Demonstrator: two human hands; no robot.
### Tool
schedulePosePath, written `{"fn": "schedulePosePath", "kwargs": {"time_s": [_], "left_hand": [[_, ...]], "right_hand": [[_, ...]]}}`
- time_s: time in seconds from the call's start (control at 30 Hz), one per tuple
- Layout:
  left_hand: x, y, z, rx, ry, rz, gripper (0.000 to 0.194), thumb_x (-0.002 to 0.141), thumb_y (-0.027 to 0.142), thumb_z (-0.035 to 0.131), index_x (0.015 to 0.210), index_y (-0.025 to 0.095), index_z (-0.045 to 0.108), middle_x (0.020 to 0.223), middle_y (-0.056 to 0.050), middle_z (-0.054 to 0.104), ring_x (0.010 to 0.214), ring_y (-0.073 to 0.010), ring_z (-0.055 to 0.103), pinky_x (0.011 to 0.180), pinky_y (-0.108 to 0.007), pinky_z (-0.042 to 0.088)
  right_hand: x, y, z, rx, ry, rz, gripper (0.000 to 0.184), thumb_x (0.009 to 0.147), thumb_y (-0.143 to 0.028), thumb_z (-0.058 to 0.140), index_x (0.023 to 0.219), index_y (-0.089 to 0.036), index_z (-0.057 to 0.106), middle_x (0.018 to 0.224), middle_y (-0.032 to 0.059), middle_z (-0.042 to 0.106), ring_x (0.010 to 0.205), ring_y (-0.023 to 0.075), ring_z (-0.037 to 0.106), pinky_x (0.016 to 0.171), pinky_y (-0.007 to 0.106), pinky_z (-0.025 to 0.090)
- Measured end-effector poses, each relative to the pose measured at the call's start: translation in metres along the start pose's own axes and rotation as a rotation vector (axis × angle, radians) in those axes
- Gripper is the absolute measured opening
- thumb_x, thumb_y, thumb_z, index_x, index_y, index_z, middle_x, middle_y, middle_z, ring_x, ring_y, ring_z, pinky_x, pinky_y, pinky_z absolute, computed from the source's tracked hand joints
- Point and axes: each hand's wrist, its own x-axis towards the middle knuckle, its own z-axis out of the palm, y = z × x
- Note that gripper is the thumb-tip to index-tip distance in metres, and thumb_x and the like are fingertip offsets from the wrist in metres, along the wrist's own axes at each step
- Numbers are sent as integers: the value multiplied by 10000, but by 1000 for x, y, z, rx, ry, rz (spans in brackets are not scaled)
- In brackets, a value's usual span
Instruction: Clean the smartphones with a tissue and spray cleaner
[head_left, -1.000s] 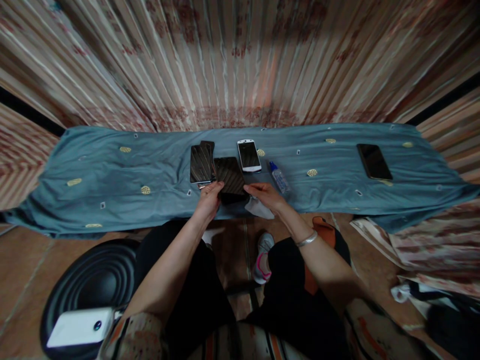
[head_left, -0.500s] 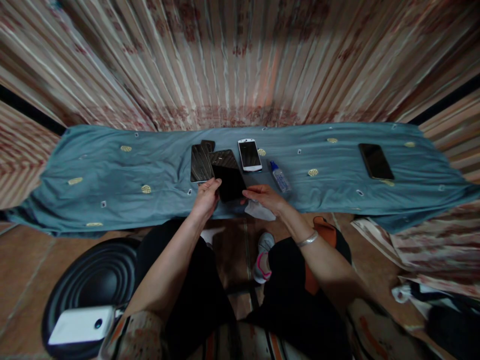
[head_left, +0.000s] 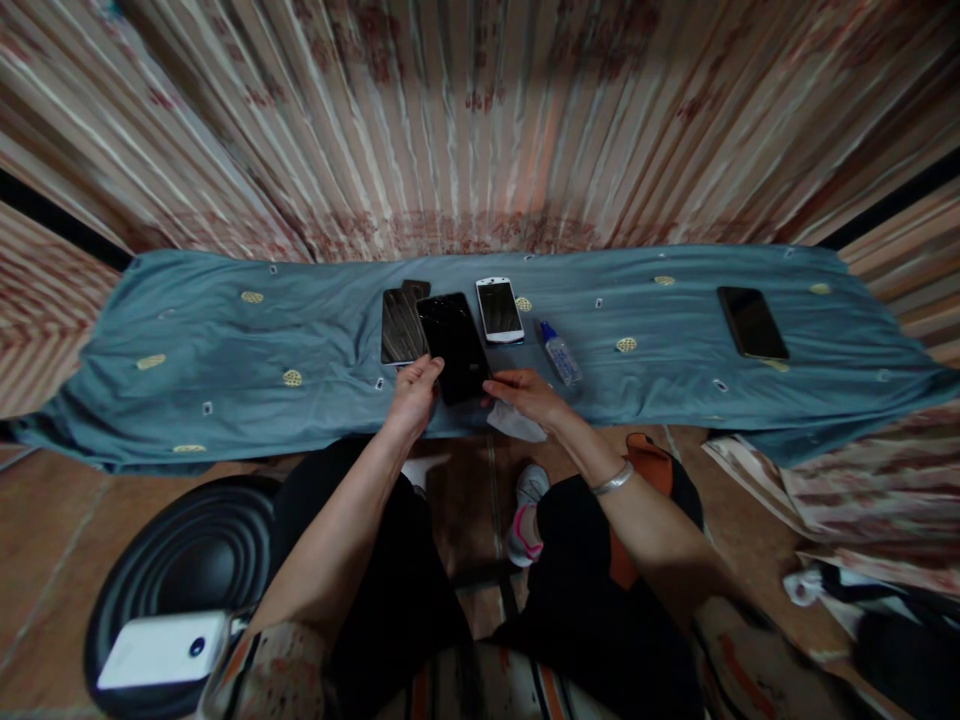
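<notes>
Both my hands grip one black phone (head_left: 454, 346) by its near end, just above the blue cloth (head_left: 225, 350). My left hand (head_left: 414, 395) pinches the left corner. At the right corner is my right hand (head_left: 527, 393), which also keeps a white wipe (head_left: 517, 424) under its fingers. Just left of the held phone lie two dark phones (head_left: 400, 325), one partly under the other. A white phone (head_left: 499, 309) lies to its right, and a small clear bottle with a blue cap (head_left: 559, 354) lies beside my right hand.
Another black phone (head_left: 751, 322) lies alone at the far right of the cloth. A striped curtain (head_left: 480, 120) hangs behind the table. A black round stool (head_left: 180, 560) with a white device (head_left: 161, 650) on it stands at my lower left. Clutter lies on the floor at right.
The black phone has been tilted up and pushed a little further from me, so its screen now looks plain black instead of showing striped reflections. Both hands have kept their grip.
</notes>
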Motion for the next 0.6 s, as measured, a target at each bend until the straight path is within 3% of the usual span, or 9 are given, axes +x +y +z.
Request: {"fn": "schedulePosePath", "kwargs": {"time_s": [0.33,0.6], "left_hand": [[-4,7,5,-101,3,-9,357,581,379,869,600,179,573,605,36,614,570,-89,528,599,-226,423],[-7,10,3,-129,10,-94,303,588,318,872,648,170,614,629,36,626,580,-93,532,584,-228,399]], "right_hand": [[5,10,-4,-12,-53,-75,426,660,-592,804,688,-176,715,656,13,709,619,120,573,614,247,434],[1,-2,-7,46,-69,-86,408,628,-573,843,726,-199,713,656,-30,654,608,106,524,574,236,402]]}}
